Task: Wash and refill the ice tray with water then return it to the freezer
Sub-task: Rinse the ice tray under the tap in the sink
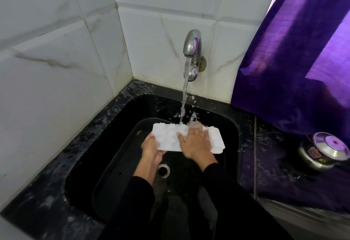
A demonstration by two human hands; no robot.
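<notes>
Washing step: left hand (151, 146) grips the tray (170, 137), right hand (195, 141) rubs it flat under the tap (192, 50); next, I think, filling.

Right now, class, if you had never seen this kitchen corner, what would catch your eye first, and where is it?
The white ice tray stands out against the black sink, held at its left end by the left hand with the right hand flat on top. Water streams from the steel tap on the tiled wall onto the tray's far edge. At right hangs a bright purple curtain.
</notes>
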